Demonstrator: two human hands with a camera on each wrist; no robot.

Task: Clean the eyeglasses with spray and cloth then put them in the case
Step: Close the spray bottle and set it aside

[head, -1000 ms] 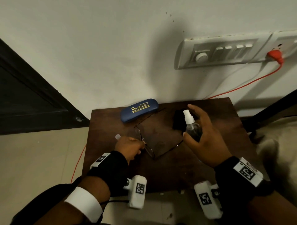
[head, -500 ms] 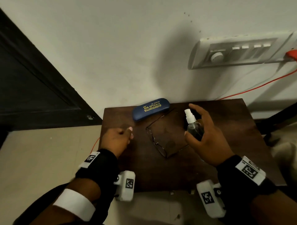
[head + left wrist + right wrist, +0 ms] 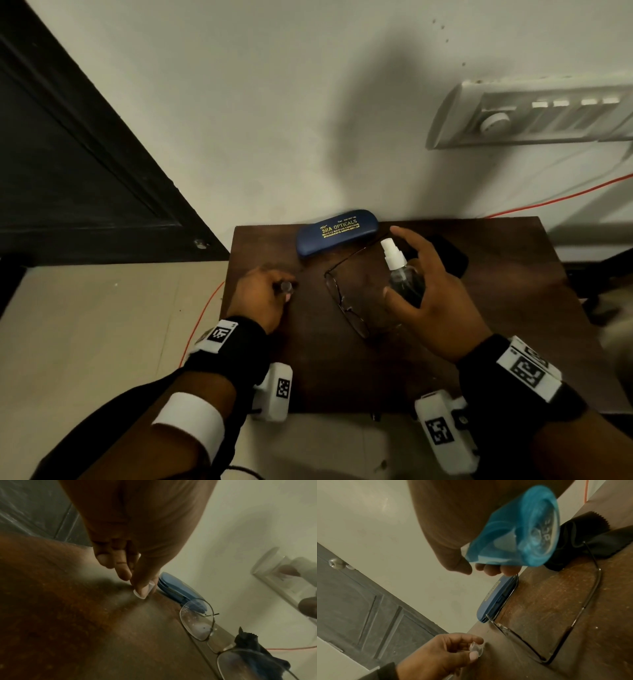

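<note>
On the brown counter [image 3: 496, 308] against the wall, the eyeglasses [image 3: 346, 301] lay unfolded with temples spread, lenses toward the left side. Droplets or smudges were visible on one lens in the left wrist view. The right hand [image 3: 435, 301] held the spray bottle [image 3: 400, 274] above the eyeglasses, clear of the counter; the thumb and lower fingers [image 3: 494, 569] were curled round the bottle's body, and the index finger was raised beside the white nozzle, not plainly pressing it. The left hand [image 3: 263, 298] rested low at the counter's left part, well apart from the frame; its thumb and fingertips [image 3: 474, 655] pinched a small clear cap [image 3: 476, 648], the remaining fingers curled in. The blue case [image 3: 337, 231], closed and bearing gold lettering, lay at the counter's far edge by the wall, one temple tip reaching just beside it. The black cloth [image 3: 583, 536] lay crumpled at the far right, under the other temple. A switch panel [image 3: 534, 113] was mounted on the wall above.
</note>
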